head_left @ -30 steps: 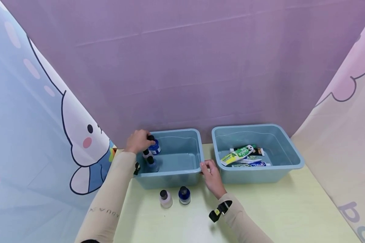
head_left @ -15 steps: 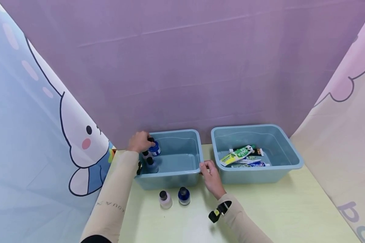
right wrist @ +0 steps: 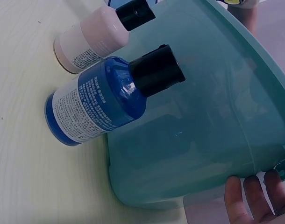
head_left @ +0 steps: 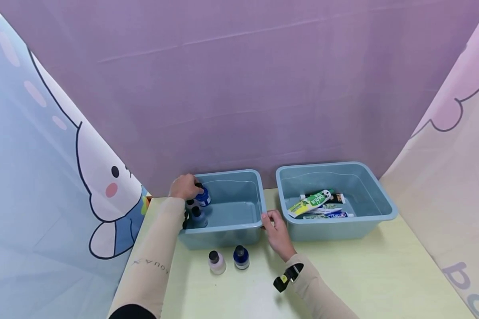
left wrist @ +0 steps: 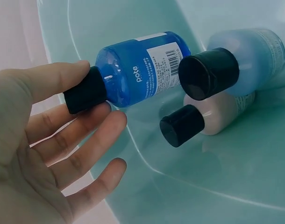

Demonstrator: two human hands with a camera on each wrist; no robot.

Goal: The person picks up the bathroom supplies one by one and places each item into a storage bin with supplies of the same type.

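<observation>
One blue bottle (head_left: 204,197) was in the left bin (head_left: 223,239), far-left corner, near two paler bottles (head_left: 199,219); left hand (head_left: 185,186) pinched its black cap (left wrist: 85,91). Right hand (head_left: 278,234) gripped the bin's rim (head_left: 235,227), near-right corner.

I read the far side as twelve: the left bin (head_left: 223,239) is on the table (head_left: 343,274), with the right bin (head_left: 339,230) just beside it at three. Within the left bin, I have the far bottle (left wrist: 140,65) at ten, the middle bottle (left wrist: 221,114) at nine and the near bottle (left wrist: 247,60) at eight. The left hand (head_left: 185,186) is at ten, on the far bottle's cap (left wrist: 86,91); the right hand (head_left: 278,232) is at four, on the rim. Before that bin, the seven-side bottle (head_left: 217,264) and the five-side bottle (head_left: 241,259) stand on the table. Tubes (head_left: 310,204) lie overlapping at eight in the right bin. A backdrop (head_left: 259,97) hangs behind, at twelve.
</observation>
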